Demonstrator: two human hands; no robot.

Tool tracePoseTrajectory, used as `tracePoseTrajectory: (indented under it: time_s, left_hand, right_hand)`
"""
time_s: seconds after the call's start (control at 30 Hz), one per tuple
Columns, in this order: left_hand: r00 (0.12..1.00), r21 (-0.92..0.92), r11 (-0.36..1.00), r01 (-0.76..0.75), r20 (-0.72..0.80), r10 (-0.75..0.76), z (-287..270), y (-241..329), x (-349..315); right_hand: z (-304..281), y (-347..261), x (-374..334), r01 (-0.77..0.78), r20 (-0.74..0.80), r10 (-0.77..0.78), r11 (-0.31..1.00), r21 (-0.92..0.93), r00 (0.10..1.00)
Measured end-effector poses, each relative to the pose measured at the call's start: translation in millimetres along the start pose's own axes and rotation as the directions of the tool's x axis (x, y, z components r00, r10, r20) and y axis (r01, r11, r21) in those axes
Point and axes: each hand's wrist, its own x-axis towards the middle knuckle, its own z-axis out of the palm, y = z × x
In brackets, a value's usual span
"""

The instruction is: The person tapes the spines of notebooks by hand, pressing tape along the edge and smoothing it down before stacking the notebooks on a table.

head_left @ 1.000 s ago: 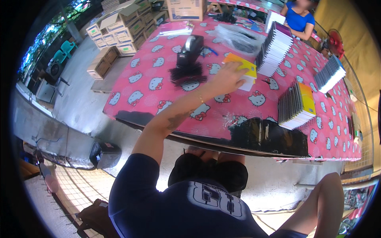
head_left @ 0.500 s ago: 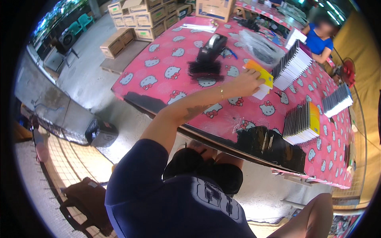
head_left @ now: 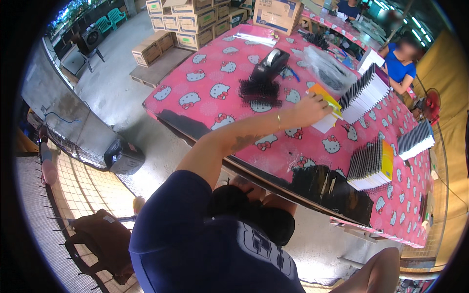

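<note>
My left hand (head_left: pixel 315 109) reaches across the pink table to a small stack of yellow and white sheets (head_left: pixel 326 126). Its fingers are bent down over the yellow cover (head_left: pixel 322 93) and closed on it; the fingertips are partly hidden. Just beyond the sheets stands a tall row of spiral-bound notebooks (head_left: pixel 364 95) with white page edges. On the near side lies a black bundle of binding coils (head_left: pixel 260 92), next to a black tape dispenser (head_left: pixel 270 64). Only the bent right arm (head_left: pixel 378 273) shows at the lower right; its hand is out of view.
More spiral-bound notebooks (head_left: pixel 371 165) with a yellow cover, and another row (head_left: pixel 415 140), stand to the right. A clear plastic bag (head_left: pixel 330 71) lies behind the sheets. Cartons (head_left: pixel 195 22) are stacked beyond the table (head_left: pixel 200 93). A person in blue (head_left: pixel 399 66) sits at the far right.
The whole view has shifted slightly. My left hand stays at the yellow sheets, its fingers a little further over the cover. The white sheets underneath show more plainly.
</note>
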Motion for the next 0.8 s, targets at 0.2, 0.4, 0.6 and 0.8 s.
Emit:
tracePoseTrajectory:
  time_s: [0.2,0.4,0.6,0.8]
  left_hand:
    - [0.973,-0.34,0.937,0.076,0.231,0.005,-81,74,-14]
    - [0.958,-0.518,0.851,0.08,0.277,0.078,-67,131,-91]
    - [0.912,-0.668,0.637,0.384,0.168,-0.373,-71,152,-96]
    - [0.816,-0.782,0.32,0.536,0.381,-0.435,-63,153,-105]
  right_hand:
    - [-14,-53,-27,0.128,-0.248,-0.13,0.991,-0.022,0.96]
    - [48,-180,-106,0.093,0.122,-0.185,0.843,0.53,0.975]
    - [160,-181,-199,-0.435,0.721,-0.382,0.604,0.668,0.578]
    - [175,-197,-200,-0.607,0.718,-0.201,0.413,0.679,0.667]
